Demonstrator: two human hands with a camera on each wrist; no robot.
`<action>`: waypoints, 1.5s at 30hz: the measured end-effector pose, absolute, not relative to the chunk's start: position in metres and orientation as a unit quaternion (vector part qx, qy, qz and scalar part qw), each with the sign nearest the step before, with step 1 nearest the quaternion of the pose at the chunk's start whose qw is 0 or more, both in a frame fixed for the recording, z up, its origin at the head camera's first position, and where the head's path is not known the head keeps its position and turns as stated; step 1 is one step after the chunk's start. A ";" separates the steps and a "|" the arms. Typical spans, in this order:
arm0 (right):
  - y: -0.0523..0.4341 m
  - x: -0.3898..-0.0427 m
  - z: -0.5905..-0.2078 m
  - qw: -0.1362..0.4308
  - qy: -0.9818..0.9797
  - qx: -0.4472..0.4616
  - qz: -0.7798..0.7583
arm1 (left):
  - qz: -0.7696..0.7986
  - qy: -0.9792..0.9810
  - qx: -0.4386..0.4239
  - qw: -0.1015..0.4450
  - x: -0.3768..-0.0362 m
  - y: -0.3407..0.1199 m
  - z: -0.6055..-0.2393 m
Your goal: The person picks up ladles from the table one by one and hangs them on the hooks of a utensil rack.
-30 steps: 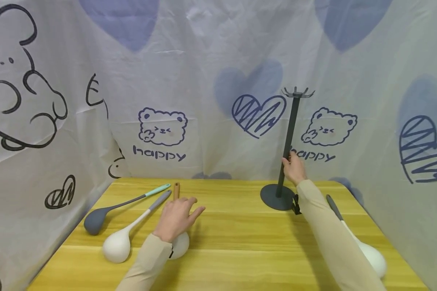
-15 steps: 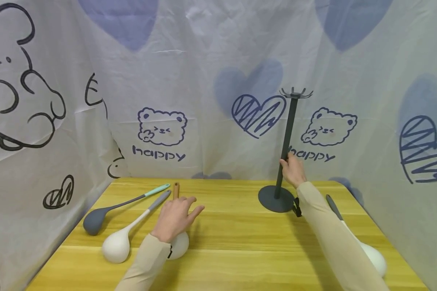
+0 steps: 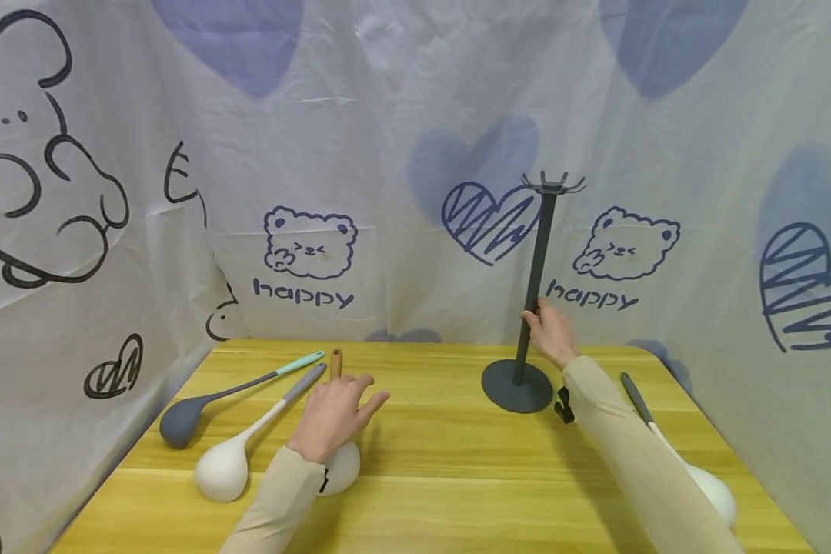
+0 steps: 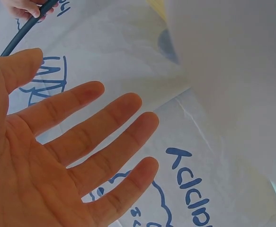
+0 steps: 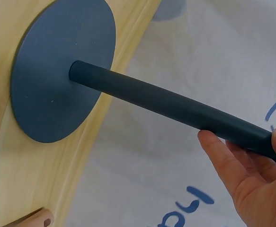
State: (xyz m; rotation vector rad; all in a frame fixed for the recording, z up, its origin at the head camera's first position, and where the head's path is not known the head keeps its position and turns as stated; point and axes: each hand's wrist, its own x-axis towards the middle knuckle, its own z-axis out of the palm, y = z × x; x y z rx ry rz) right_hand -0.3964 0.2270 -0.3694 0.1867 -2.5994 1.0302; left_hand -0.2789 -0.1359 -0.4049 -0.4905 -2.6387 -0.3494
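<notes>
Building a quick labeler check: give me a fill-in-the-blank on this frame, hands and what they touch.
1. The right hand grips the pole of the dark ____ stand.
2. The left hand has its fingers spread and holds ____.
3. The stand's round base sits on the yellow wooden ____.
4. Under the left hand lies a ladle with a ____ bowl.

Missing words: hook; nothing; table; white

Dark grey stand [image 3: 535,292] is showing against a white cloth [image 3: 388,115] printed with blue hearts and bears — yellow wood-grain surface [image 3: 443,462], white ladle [image 3: 225,465], grey ladle [image 3: 180,419] lower left.
</notes>
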 end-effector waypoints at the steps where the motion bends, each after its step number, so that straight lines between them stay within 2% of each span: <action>1: 0.225 -0.396 -0.370 0.168 -0.914 0.069 0.364 | -0.126 -0.952 -0.177 0.215 -0.279 -0.136 -0.405; 18: 0.195 -0.380 -0.371 0.146 -0.905 0.127 0.380 | -0.138 -0.959 -0.158 0.191 -0.278 -0.136 -0.404; 37: 0.154 -0.354 -0.372 0.058 -0.863 0.194 0.463 | -0.143 -0.962 -0.153 0.173 -0.278 -0.138 -0.405; 45: 0.147 -0.348 -0.369 0.047 -0.860 0.213 0.462 | -0.147 -0.961 -0.152 0.179 -0.278 -0.138 -0.403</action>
